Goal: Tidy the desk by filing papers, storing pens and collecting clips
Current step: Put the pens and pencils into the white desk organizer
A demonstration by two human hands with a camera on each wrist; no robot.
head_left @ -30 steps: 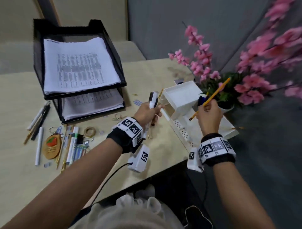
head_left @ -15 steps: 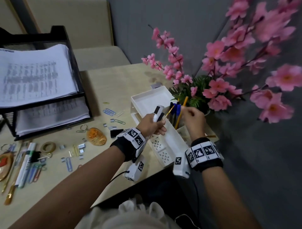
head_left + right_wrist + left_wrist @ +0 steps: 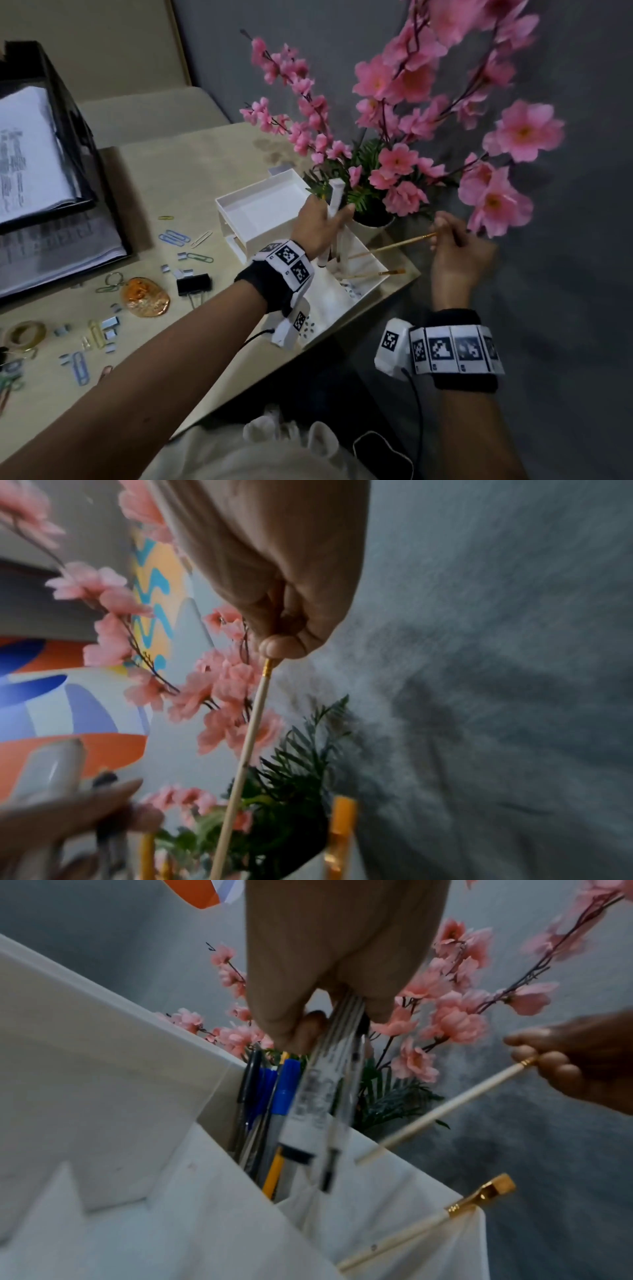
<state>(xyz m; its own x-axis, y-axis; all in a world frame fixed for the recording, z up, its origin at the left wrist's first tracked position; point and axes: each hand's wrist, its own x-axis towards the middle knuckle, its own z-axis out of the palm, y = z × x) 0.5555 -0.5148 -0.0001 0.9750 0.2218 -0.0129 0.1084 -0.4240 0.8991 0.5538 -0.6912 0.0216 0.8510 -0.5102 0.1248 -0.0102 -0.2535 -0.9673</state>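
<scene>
A white desk organizer [image 3: 260,209] stands at the desk's right corner. My left hand [image 3: 329,219] grips a white marker [image 3: 335,198] and a clear pen upright over its pen slot. In the left wrist view the left hand [image 3: 329,1015] holds the marker [image 3: 308,1107] with its lower end among blue pens [image 3: 284,1088] and a yellow pencil [image 3: 274,1175] in the slot. My right hand [image 3: 445,233] is off the desk's right side and pinches a thin wooden paintbrush [image 3: 394,245] by its gold ferrule [image 3: 268,666]. A second brush [image 3: 376,274] lies across the organizer's rim.
Pink artificial blossoms [image 3: 397,161] in a white pot [image 3: 370,222] crowd right behind the organizer. A black paper tray [image 3: 78,144] with papers stands at the left. Paper clips [image 3: 174,236], a binder clip [image 3: 193,284], an orange tag [image 3: 145,298] and tape [image 3: 24,334] are scattered on the desk.
The left hand rose from beside the organizer to over the pen slot, marker upright. The right hand left the yellow pencil in the slot, drew back right and now holds a thin brush.
</scene>
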